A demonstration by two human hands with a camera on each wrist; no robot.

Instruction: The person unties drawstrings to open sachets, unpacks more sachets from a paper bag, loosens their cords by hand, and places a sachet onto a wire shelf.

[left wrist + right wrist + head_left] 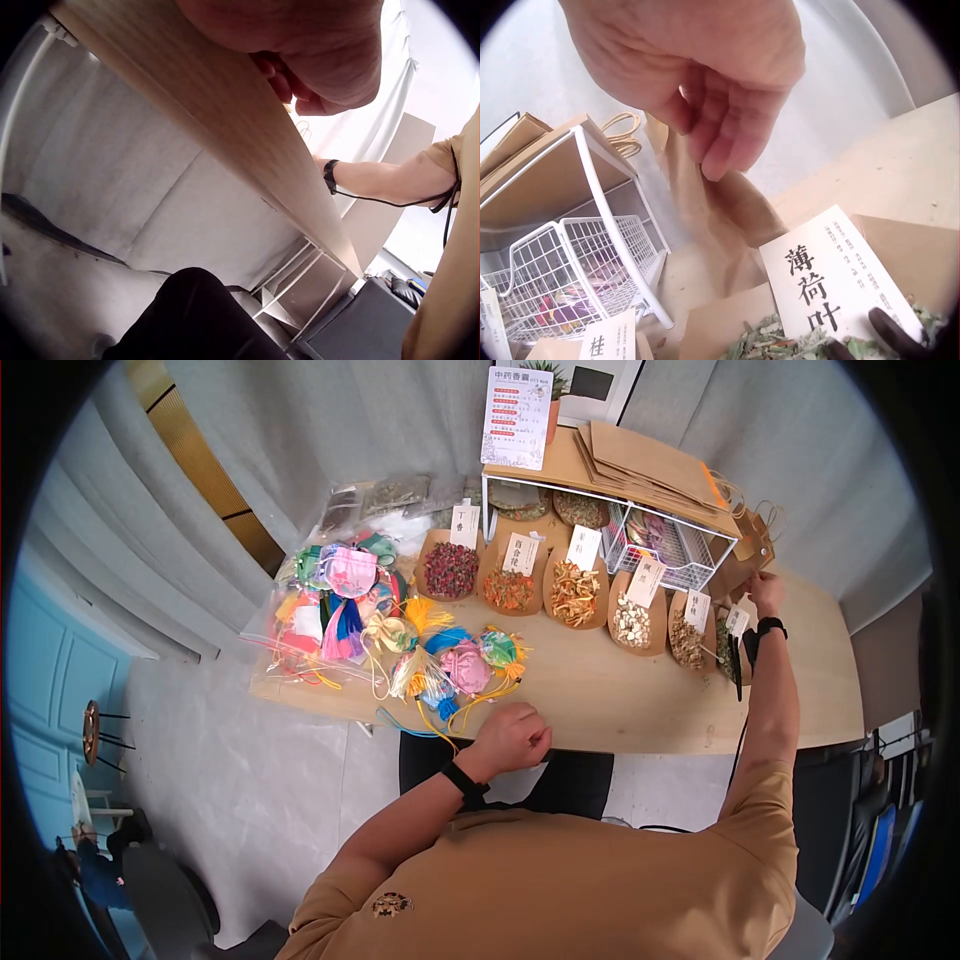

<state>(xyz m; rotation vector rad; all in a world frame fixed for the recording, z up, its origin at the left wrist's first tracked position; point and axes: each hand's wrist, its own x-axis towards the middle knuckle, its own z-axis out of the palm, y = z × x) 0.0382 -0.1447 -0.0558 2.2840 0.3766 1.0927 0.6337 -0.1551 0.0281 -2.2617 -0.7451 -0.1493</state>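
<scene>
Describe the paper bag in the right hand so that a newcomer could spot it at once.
Find the white-framed shelf on the table. Beside its right end is a brown paper bag. Unlike the bags lying flat on the shelf, it is pinched by the right hand.

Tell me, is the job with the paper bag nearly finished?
Not yet, it seems. Already done: the dried herbs sit in brown trays with cards. In hand: the right hand pinches the paper bag; the left hand holds nothing. Probably left: bringing the bag over, maybe for the colourful pouches lying outside it. I can't see inside it.
</scene>
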